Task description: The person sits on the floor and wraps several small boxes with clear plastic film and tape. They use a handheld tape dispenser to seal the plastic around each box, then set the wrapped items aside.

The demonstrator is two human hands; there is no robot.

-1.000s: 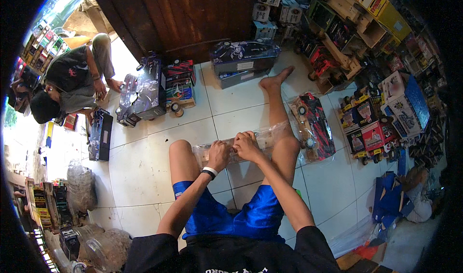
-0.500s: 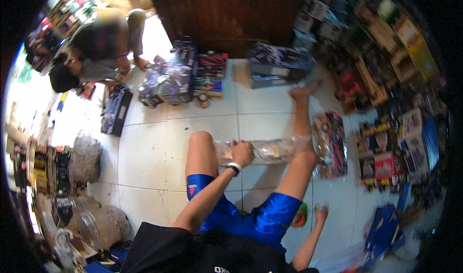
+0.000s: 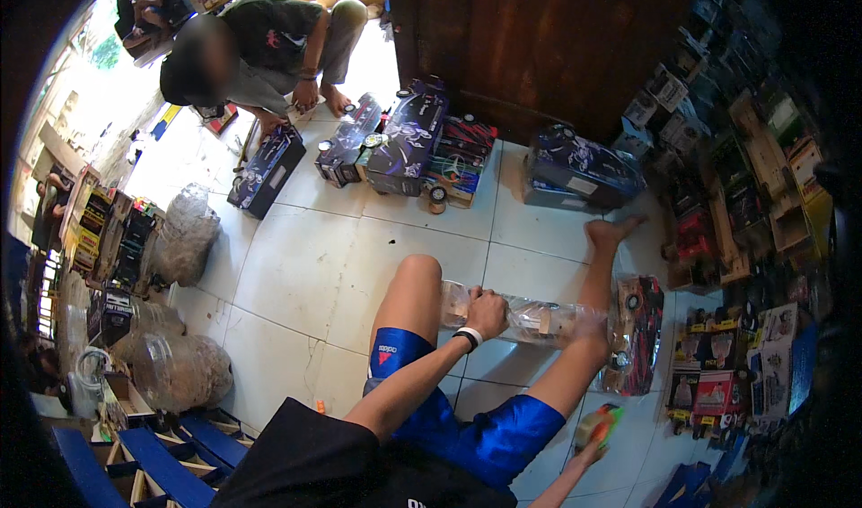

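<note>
White square tiles cover the floor (image 3: 305, 265), with a dark wooden door (image 3: 548, 50) at the far side and shelves of boxed goods (image 3: 700, 212) along the right. A long clear plastic package (image 3: 543, 321) lies across the person's two knees, above the floor. The left hand (image 3: 487, 315), with bands at its wrist, is curled tight on the package near its left end. The right hand (image 3: 589, 455), low beside the right thigh, grips a green and orange roll (image 3: 598, 425), blurred. Just beyond the right knee lies a red and black box (image 3: 637, 333) with wheels. At upper left, a crouching co-worker (image 3: 278, 45) touches a dark box (image 3: 268, 171) on the tiles.
</note>
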